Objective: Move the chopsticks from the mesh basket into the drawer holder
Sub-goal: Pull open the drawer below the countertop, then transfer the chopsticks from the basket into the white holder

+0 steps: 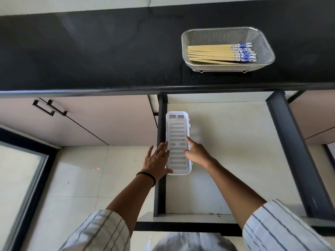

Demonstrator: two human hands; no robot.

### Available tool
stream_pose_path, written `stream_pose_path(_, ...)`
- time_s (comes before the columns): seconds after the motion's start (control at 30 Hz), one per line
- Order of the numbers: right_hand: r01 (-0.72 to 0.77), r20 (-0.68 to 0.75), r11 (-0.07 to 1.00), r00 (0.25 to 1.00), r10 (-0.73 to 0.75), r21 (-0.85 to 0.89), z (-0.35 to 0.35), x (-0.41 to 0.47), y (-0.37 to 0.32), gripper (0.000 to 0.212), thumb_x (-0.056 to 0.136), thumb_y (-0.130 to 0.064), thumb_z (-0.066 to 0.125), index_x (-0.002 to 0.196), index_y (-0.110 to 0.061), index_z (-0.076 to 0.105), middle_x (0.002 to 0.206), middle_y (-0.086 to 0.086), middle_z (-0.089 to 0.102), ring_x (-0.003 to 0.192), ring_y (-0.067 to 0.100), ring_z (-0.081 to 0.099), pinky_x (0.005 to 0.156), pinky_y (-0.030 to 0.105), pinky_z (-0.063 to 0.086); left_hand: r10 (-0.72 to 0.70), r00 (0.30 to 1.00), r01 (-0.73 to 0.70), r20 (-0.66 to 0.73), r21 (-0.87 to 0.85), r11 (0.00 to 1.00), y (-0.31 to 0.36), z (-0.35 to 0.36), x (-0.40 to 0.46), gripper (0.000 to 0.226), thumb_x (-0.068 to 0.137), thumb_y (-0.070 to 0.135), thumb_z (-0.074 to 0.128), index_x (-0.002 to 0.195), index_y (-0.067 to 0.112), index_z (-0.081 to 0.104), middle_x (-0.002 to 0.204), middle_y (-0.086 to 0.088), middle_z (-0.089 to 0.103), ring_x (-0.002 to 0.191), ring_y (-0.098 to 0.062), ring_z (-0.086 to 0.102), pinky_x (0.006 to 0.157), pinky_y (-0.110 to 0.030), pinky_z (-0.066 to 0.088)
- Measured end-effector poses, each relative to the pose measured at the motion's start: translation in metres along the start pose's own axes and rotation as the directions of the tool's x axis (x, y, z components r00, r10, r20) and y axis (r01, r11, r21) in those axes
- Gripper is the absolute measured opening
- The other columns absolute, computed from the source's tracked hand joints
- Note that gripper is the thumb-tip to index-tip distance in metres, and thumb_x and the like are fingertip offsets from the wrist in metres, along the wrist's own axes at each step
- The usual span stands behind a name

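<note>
Several wooden chopsticks point(217, 53) with blue-and-white patterned ends lie side by side in a metal mesh basket point(262, 40) on the black countertop at the upper right. Below it, a white slotted plastic holder point(178, 127) lies in the left part of the open drawer point(235, 151). My left hand point(157, 161) rests flat against the holder's left side and the drawer's dark rail, fingers spread. My right hand point(196, 151) touches the holder's right edge with fingers curled. Nothing lies in the holder.
The black countertop point(90, 51) runs across the top, its front lip over the drawer. Dark drawer rails point(297, 151) stand on each side. Cabinet doors with black handles point(49, 107) are to the left, over a pale tiled floor point(81, 178).
</note>
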State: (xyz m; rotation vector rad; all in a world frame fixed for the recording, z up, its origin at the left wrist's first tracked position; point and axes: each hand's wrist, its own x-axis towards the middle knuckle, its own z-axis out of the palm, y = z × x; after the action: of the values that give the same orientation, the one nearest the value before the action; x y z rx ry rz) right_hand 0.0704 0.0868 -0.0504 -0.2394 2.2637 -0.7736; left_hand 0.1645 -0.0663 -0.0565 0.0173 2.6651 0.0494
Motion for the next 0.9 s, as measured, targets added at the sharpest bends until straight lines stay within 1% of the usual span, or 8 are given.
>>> stream_pose_path(0.07,0.007,0.013,1.000,1.000,-0.007,-0.015,-0.001,0.003,0.002,0.068,0.093,-0.020,0.044,0.153,-0.027,0.013,0.146,0.008,0.048,0.111,0.023,0.060,0.090,0.029,0.050,-0.001,1.000,0.001,-0.007,0.002,1.000,0.001,0.000,0.000,0.086,0.090,0.055,0.052,0.155,0.016,0.012,0.162,-0.004,-0.009,0.150,-0.017,-0.008,0.120,-0.042,-0.006)
stream_pose_path(0.13,0.021,0.037,0.999,0.999,-0.020,-0.035,-0.004,0.005,0.003,0.067,0.093,-0.020,0.044,0.153,-0.026,0.014,0.147,0.008,0.047,0.095,0.017,0.059,0.076,0.022,0.049,-0.007,1.000,0.007,-0.008,0.001,1.000,0.002,-0.001,0.001,0.086,0.090,0.055,0.053,0.154,0.016,0.014,0.162,-0.004,-0.008,0.150,-0.018,-0.008,0.120,-0.042,-0.005)
stream_pose_path(0.17,0.032,0.040,0.998,0.999,-0.031,-0.046,-0.007,0.006,0.002,0.067,0.094,-0.019,0.044,0.153,-0.024,0.015,0.149,0.008,0.043,0.097,0.015,0.059,0.078,0.022,0.049,-0.011,1.000,0.011,-0.010,-0.006,1.000,0.003,-0.002,0.001,0.087,0.089,0.055,0.054,0.154,0.016,0.014,0.162,-0.004,-0.008,0.150,-0.018,-0.008,0.120,-0.042,-0.005)
stream_pose_path(0.27,0.077,0.001,0.993,0.997,-0.077,-0.087,-0.023,0.010,-0.003,0.063,0.095,-0.019,0.045,0.153,-0.017,0.020,0.156,0.007,0.030,0.137,0.024,0.040,0.111,0.032,0.037,-0.022,0.999,0.020,-0.045,-0.036,0.999,0.005,-0.012,0.007,0.088,0.089,0.055,0.054,0.155,0.016,0.011,0.162,-0.002,-0.008,0.150,-0.018,-0.005,0.120,-0.043,-0.004)
stream_pose_path(0.37,0.152,-0.086,0.983,0.983,-0.160,-0.099,-0.048,0.013,-0.012,0.059,0.095,-0.018,0.047,0.150,-0.012,0.026,0.154,0.011,0.032,0.141,0.026,0.035,0.114,0.033,0.030,-0.049,0.987,0.040,-0.151,-0.063,0.997,0.007,-0.037,0.024,0.088,0.090,0.056,0.051,0.155,0.017,0.007,0.162,-0.001,-0.011,0.150,-0.019,-0.006,0.120,-0.043,-0.003)
stream_pose_path(0.53,0.409,-0.357,0.901,0.828,-0.433,-0.144,-0.114,0.011,-0.034,0.045,0.092,-0.008,0.051,0.137,-0.006,0.048,0.142,0.012,0.049,0.130,0.025,0.048,0.111,0.030,0.035,-0.068,0.900,0.023,-0.430,-0.111,0.994,0.017,-0.109,0.068,0.084,0.094,0.055,0.045,0.155,0.017,0.001,0.162,-0.003,-0.010,0.150,-0.021,-0.005,0.121,-0.041,0.000)
stream_pose_path(0.73,0.567,-0.429,0.739,0.602,-0.674,-0.365,-0.211,0.006,-0.046,0.032,0.089,-0.006,0.053,0.119,-0.006,0.065,0.125,0.010,0.063,0.117,0.021,0.058,0.099,0.016,0.035,-0.165,0.764,-0.027,-0.624,-0.286,0.958,0.028,-0.180,0.108,0.083,0.093,0.049,0.053,0.155,0.019,0.007,0.163,-0.005,0.000,0.150,-0.024,0.003,0.120,-0.044,0.011)
stream_pose_path(0.9,0.433,-0.487,0.809,0.648,-0.586,-0.397,-0.271,0.032,-0.051,0.034,0.096,-0.013,0.048,0.127,-0.008,0.060,0.134,0.006,0.059,0.123,0.020,0.055,0.104,0.018,0.033,-0.237,0.824,0.017,-0.514,-0.395,0.919,0.019,-0.204,0.135,0.088,0.092,0.053,0.052,0.155,0.018,0.002,0.162,-0.009,0.002,0.150,-0.027,0.004,0.120,-0.047,0.012)
